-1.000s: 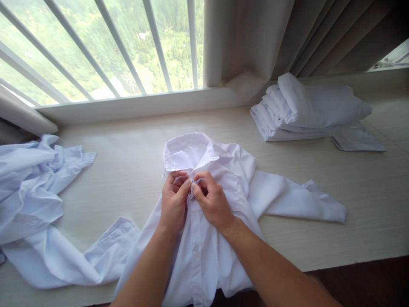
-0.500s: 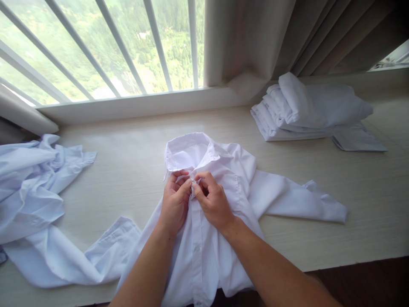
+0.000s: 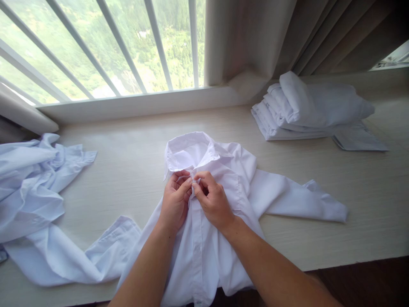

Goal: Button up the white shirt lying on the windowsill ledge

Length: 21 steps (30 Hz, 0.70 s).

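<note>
A white collared shirt (image 3: pixel 230 181) lies front side up before me, its collar (image 3: pixel 191 140) toward the window. Just below the collar, my left hand (image 3: pixel 174 200) pinches the front placket between thumb and fingers. My right hand (image 3: pixel 213 199) grips the same spot from the other side, thumb and forefinger closed on the cloth. Between the fingertips is a small button, mostly hidden. Lower on the placket another button (image 3: pixel 197 247) shows. One sleeve (image 3: pixel 297 198) stretches out to the right; the other (image 3: pixel 92 260) spreads to the left.
A stack of folded white shirts (image 3: pixel 313 111) sits at the back right. Crumpled white clothing (image 3: pixel 32 183) is heaped at the left edge. Behind the pale wooden surface (image 3: pixel 128 170) stand a barred window (image 3: pixel 128 47) and a grey curtain (image 3: pixel 249 42). The surface's front edge runs along the bottom right.
Both hands stay pinched at the same place on the placket, with only tiny finger movement. The shirt lies as before.
</note>
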Motion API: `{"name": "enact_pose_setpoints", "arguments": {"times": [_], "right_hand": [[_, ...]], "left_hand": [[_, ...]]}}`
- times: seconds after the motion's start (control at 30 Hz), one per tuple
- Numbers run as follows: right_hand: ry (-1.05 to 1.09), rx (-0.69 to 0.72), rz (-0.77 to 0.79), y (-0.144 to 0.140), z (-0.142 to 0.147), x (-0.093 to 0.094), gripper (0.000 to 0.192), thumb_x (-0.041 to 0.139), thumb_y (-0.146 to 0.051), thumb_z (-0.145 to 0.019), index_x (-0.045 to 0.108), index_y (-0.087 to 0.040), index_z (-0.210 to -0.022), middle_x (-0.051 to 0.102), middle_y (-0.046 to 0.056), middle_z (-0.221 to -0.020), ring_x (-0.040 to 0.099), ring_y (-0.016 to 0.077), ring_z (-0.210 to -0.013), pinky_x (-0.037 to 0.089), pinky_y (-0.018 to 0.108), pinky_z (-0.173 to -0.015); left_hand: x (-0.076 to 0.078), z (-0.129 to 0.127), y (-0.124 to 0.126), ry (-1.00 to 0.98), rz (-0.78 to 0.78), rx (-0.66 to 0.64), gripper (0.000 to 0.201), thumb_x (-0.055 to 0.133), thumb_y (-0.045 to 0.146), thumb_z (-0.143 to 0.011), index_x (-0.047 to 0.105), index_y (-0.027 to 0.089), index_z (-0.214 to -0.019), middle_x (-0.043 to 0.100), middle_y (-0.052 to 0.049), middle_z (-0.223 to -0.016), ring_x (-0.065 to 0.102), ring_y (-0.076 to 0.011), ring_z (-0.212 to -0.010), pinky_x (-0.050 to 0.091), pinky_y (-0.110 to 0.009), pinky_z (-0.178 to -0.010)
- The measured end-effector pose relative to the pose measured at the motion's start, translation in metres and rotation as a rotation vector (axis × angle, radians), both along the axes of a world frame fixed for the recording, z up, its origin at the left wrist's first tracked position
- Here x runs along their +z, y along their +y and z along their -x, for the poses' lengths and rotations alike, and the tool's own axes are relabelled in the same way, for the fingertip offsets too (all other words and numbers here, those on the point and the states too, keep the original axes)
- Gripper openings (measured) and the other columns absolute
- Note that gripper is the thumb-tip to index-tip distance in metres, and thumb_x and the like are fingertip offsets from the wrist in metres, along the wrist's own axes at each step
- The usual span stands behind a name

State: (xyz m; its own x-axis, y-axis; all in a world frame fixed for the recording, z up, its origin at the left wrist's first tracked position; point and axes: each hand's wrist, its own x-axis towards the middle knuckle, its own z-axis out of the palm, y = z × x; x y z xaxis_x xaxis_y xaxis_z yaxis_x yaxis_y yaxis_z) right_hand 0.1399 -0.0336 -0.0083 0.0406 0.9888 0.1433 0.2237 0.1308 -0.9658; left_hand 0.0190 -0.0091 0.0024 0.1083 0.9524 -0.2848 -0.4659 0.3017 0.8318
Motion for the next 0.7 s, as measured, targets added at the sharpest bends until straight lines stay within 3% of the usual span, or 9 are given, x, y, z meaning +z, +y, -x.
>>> {"name": "enact_pose_setpoints", "arguments": {"times": [0.17, 0.37, 0.7], "right_hand": [[0.007, -0.004, 0.0, 0.0, -0.001, 0.0, 0.018, 0.052, -0.035, -0.102, 0.059, -0.023, -0.112, 0.053, -0.005, -0.07, 0.053, 0.0112, -0.062, 0.039, 0.022, -0.063], [0.072, -0.009, 0.043, 0.001, -0.002, 0.003, 0.019, 0.054, -0.038, -0.102, 0.059, -0.022, -0.111, 0.051, -0.005, -0.067, 0.049, 0.0109, -0.06, 0.039, 0.021, -0.062], [0.091, 0.006, 0.059, 0.003, -0.004, 0.003, 0.021, 0.055, -0.039, -0.102, 0.061, -0.022, -0.111, 0.048, -0.006, -0.065, 0.047, 0.0107, -0.059, 0.038, 0.021, -0.061]], "left_hand": [[-0.002, 0.004, 0.003, -0.019, 0.016, -0.057, 0.037, 0.086, 0.028, -0.077, 0.06, 0.021, -0.101, 0.066, 0.0, -0.094, 0.069, -0.0137, -0.085, 0.057, -0.026, -0.08], [-0.005, 0.003, 0.004, -0.05, 0.016, -0.015, 0.035, 0.09, 0.029, -0.075, 0.062, 0.018, -0.093, 0.064, -0.001, -0.094, 0.068, -0.0134, -0.086, 0.057, -0.024, -0.079], [-0.011, 0.005, 0.005, -0.031, 0.02, -0.024, 0.031, 0.091, 0.031, -0.075, 0.066, 0.016, -0.084, 0.063, 0.0, -0.078, 0.059, -0.0085, -0.067, 0.053, -0.022, -0.072]]}}
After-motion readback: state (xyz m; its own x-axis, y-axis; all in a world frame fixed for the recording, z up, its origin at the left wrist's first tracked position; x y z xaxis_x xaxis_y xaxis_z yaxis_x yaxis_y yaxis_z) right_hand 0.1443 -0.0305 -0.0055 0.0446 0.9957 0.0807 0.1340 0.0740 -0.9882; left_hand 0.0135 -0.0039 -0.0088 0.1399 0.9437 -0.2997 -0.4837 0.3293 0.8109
